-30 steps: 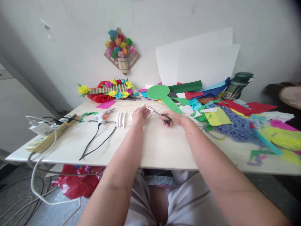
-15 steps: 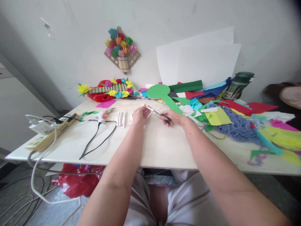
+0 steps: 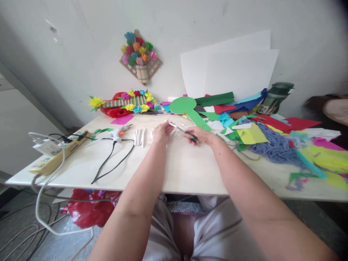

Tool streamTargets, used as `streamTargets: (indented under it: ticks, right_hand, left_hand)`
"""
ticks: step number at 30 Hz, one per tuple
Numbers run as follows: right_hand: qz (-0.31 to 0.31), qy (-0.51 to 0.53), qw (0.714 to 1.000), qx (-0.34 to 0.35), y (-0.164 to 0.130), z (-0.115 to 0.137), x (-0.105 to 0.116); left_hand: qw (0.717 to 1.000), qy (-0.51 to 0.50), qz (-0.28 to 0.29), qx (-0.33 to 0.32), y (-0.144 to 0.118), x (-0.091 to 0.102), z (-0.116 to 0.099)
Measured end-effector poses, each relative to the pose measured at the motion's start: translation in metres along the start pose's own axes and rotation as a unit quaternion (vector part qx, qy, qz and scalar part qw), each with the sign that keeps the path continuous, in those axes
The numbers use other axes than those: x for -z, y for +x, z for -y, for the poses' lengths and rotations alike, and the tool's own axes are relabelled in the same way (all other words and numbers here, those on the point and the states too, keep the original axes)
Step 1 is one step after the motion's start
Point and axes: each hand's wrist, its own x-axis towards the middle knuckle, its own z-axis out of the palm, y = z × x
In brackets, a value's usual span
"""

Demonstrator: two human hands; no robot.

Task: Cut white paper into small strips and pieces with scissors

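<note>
My right hand is closed round the black handles of a pair of scissors, whose blades point left. The blade tips reach the fingers of my left hand. My left fingers pinch a small white piece, perhaps a rolled paper stick; its far end is hidden by the hand. Several white paper sticks lie in a row left of my left hand. A green paper shape with a round head and a strip lies just beyond both hands.
A white glue gun with a black cord lies left, near a power strip. Coloured paper, blue-grey yarn and a dark green bottle crowd the right. A flower-decorated craft lies at the back.
</note>
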Motion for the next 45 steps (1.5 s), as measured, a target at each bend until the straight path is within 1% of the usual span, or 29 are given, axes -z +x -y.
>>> streamTargets:
  ticks: [7,17,30,45]
  right_hand:
    - [-0.001,0.004,1.0,-0.011,-0.0003,0.0023,-0.0012]
    - [-0.027,0.013,0.999,-0.036,-0.0014,0.0076,-0.0053]
    - [-0.021,0.005,1.0,-0.019,-0.0004,0.0055,-0.0036]
    - [-0.012,0.021,1.0,-0.016,-0.0005,0.0062,-0.0044]
  left_hand:
    - [1.0,-0.004,-0.002,-0.002,-0.0002,-0.0001,0.0005]
    - [1.0,-0.01,-0.006,-0.002,-0.0015,-0.0011,0.0]
    - [1.0,-0.007,0.007,-0.006,0.002,0.0009,0.0006]
    - [1.0,-0.01,0.001,-0.008,0.0035,0.0023,0.0]
